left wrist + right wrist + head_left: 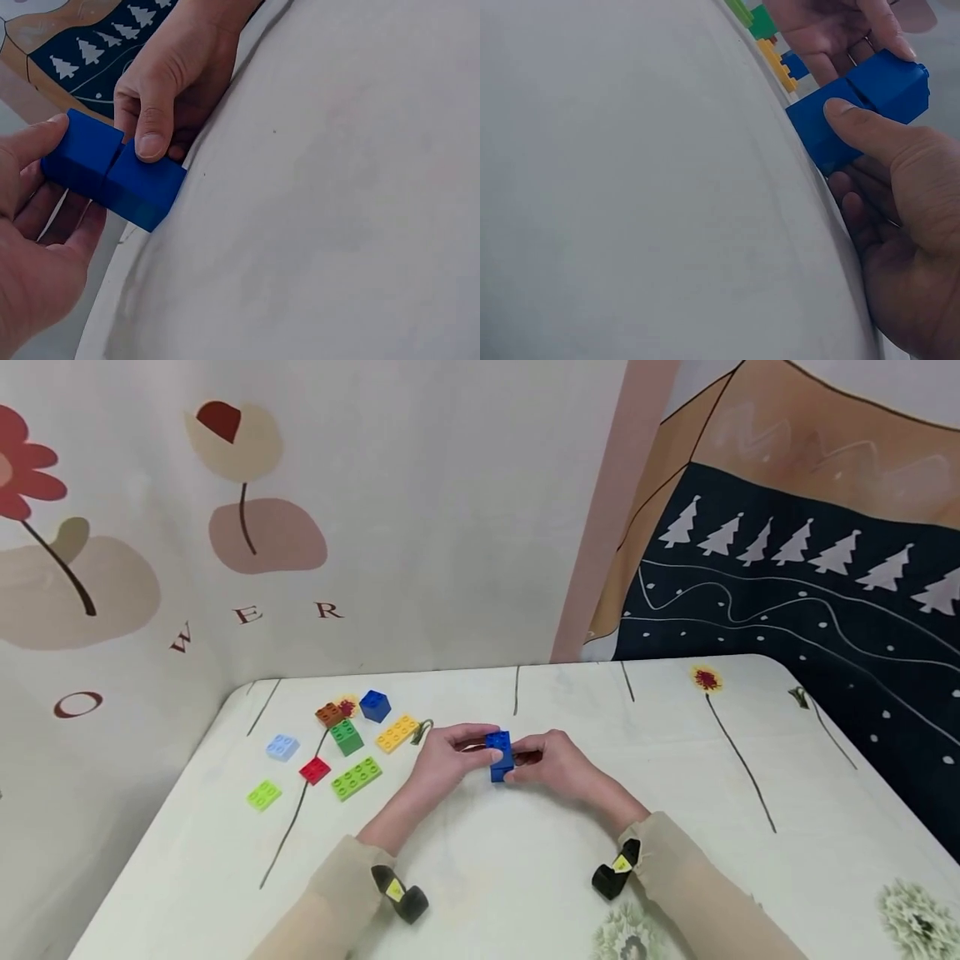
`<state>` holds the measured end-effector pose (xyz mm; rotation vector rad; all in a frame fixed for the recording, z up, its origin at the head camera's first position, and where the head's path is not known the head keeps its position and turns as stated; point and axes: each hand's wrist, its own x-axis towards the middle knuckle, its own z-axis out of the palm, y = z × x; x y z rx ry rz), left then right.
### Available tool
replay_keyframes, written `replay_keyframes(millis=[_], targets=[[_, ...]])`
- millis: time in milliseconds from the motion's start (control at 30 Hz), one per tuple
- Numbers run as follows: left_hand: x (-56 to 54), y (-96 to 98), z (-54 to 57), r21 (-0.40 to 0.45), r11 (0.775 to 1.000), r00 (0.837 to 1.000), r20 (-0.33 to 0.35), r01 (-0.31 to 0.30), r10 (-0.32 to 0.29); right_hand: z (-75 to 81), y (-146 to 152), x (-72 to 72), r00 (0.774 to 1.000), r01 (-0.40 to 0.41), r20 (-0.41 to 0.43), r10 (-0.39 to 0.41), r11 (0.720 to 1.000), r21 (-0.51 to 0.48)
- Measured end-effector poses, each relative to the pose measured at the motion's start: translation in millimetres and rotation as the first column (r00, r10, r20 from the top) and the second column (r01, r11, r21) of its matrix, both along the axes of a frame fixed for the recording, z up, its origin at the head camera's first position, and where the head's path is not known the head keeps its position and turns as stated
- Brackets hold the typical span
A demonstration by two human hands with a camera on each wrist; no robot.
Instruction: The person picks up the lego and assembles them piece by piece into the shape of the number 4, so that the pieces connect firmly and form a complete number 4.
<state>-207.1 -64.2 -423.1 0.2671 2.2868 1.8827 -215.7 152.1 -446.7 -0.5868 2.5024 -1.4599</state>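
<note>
Two blue toy building bricks stand one on the other in front of me, in the middle of the head view. The upper brick [498, 742] shows its studs on top. My left hand [444, 762] grips it from the left, thumb on its near side. Below it, the lower brick [142, 191] is pinched by my right hand [561, 765], whose thumb presses its near face. In both wrist views a narrow slanted gap shows along part of the seam between the bricks. The lower brick is right at the tabletop.
Left of my hands lie loose bricks: yellow [397, 733], dark blue [375, 706], green [347, 737], brown [329, 715], red [315, 769], light blue [282, 747], a long lime brick [357, 778] and a short lime brick [264, 795]. A patterned cloth covers the table [510, 893].
</note>
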Motion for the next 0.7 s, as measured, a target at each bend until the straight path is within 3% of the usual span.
replay_keyframes(millis=[267, 700], targets=[[0.8, 1.9, -4.4, 0.005, 1.0, 0.999, -0.042, -0.003, 0.004, 0.6, -1.2, -2.6, 1.0, 0.008, 0.018, -0.008, 1.0, -0.004], [0.0, 3.9, -2.7, 0.018, 1.0, 1.0, -0.028, 0.006, -0.006, -0.1, -0.2, -3.8, 1.0, 0.002, 0.013, -0.002, 1.0, 0.015]])
